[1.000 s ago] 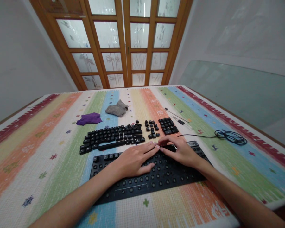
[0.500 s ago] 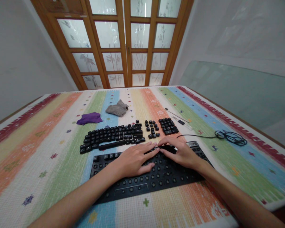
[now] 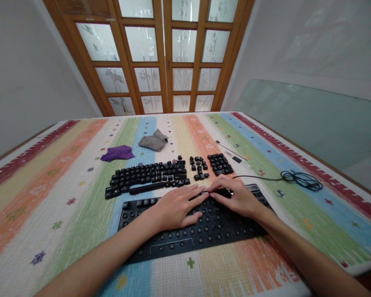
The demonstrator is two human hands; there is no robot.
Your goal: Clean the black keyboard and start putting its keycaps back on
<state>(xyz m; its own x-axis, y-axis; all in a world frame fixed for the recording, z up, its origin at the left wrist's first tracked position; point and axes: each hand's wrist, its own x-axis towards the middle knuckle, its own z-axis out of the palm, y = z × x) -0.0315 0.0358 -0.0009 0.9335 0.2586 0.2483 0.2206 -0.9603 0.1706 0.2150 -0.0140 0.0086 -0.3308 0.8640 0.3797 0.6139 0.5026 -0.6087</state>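
Observation:
A black keyboard (image 3: 225,231) lies on the table, most of its key positions bare of caps. Several keycaps still sit along its top left edge. My left hand (image 3: 177,206) rests flat over the middle of it, fingers stretched out, the index fingertip close to the right fingertips. At the upper row, my right hand (image 3: 235,196) is closed in a pinch, thumb and index finger together. Whatever lies between those fingertips is too small to make out. Behind the keyboard are loose keycaps (image 3: 145,175) in rows, with a long space bar (image 3: 146,188) at the front.
Farther right stand a loose cluster of keycaps (image 3: 199,167) and a number-pad block (image 3: 219,164). A coiled cable (image 3: 301,180) lies at right. Thin tools (image 3: 236,159) are near it. A purple cloth (image 3: 117,153) and a grey cloth (image 3: 154,141) lie toward the back left.
The view has shifted very slightly. Both hands keep nearly the same place on the keyboard, the right one still pinching at the upper row.

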